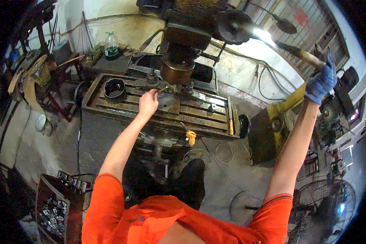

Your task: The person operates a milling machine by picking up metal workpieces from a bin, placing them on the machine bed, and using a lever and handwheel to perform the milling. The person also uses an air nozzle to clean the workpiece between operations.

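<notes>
My bare left hand [149,103] is over the machine table [150,112], its fingers pinched on a thin brownish stick-like tool [162,90]. The tool's tip points at a small workpiece [173,89] beneath the round spindle head [177,70]; whether it touches is too small to tell. Out to the upper right, my right hand [322,81], in a blue-grey glove, is closed around the end of a long lever handle [307,58] of the drilling or milling machine. A dark round pot [114,90] with dark contents stands on the table, left of my left hand.
A yellow-handled tool [190,137] sits at the table's front edge; another [231,125] lies near its right end. Behind left stands a clear bottle [111,46]. A bin of metal pieces [53,213] is at lower left, a fan [327,199] at lower right.
</notes>
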`<state>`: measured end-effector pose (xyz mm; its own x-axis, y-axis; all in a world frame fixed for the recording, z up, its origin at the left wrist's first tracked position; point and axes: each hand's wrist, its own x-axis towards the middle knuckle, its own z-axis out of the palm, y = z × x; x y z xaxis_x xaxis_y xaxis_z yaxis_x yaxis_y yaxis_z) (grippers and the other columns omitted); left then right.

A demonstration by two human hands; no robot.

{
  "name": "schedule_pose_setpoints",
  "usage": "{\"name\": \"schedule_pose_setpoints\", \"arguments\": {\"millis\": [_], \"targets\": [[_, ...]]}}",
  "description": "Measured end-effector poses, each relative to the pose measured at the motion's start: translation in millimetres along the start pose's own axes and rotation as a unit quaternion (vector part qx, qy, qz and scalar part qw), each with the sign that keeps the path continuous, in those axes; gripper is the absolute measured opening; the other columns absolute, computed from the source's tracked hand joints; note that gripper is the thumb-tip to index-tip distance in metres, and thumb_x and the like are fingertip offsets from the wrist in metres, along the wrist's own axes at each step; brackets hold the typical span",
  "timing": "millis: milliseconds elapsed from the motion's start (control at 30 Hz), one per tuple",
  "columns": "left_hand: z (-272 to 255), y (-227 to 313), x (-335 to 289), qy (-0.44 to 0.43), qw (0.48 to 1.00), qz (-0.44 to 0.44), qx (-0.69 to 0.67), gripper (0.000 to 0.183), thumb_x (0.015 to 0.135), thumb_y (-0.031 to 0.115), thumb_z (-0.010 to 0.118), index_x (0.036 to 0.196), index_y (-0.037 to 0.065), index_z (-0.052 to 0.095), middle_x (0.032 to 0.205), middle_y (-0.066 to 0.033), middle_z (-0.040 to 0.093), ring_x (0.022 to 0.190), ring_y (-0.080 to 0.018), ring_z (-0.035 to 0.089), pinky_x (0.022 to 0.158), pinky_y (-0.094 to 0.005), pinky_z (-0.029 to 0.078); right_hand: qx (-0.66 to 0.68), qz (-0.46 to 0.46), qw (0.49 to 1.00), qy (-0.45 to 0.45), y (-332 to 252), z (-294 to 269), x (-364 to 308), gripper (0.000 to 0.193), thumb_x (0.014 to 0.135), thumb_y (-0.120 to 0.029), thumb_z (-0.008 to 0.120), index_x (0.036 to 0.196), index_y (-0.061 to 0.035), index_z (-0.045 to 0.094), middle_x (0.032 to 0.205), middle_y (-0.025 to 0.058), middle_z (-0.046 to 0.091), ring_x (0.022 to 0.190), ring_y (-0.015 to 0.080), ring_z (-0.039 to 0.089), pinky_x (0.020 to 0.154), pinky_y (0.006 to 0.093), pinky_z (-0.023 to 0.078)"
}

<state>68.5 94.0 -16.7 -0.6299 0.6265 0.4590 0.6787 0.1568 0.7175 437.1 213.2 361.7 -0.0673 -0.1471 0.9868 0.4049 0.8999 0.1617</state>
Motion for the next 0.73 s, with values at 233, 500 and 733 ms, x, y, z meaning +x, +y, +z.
{"name": "schedule_pose_setpoints", "arguments": {"millis": [233,500,733], "targets": [[-77,-17,-16,-0.017,0.999,0.034,0.012,0.024,0.084,0.016,0.050,0.101,0.000,0.058,0.095,-0.0199,0.060,0.089,-0.0344,0.058,0.076,-0.0390,0.046,-0.112,0.124,0.971,-0.172,-67,-40,-171,0.024,0.081,-0.005,0.048,0.102,0.0036,0.055,0.091,0.0142,0.061,0.078,0.0240,0.059,0.068,0.0337,0.049],[-139,-76,18,0.069,0.951,0.059,0.296,0.026,0.084,0.018,0.049,0.106,0.004,0.053,0.087,-0.0179,0.059,0.077,-0.0342,0.059,0.065,-0.0428,0.047,0.237,0.701,0.516,-0.432,-151,10,-474,0.040,0.073,-0.013,0.069,0.108,0.0005,0.056,0.097,0.0052,0.061,0.082,0.0114,0.056,0.076,0.0249,0.044],[-134,-78,6,-0.070,0.929,-0.002,0.363,0.038,0.083,0.031,0.051,0.113,0.009,0.049,0.094,-0.0190,0.060,0.078,-0.0349,0.060,0.066,-0.0442,0.048,0.177,0.730,0.484,-0.448,-179,56,-531,0.062,0.073,-0.023,0.071,0.127,-0.0092,0.044,0.107,0.0093,0.058,0.096,0.0122,0.053,0.084,0.0217,0.040]]}}
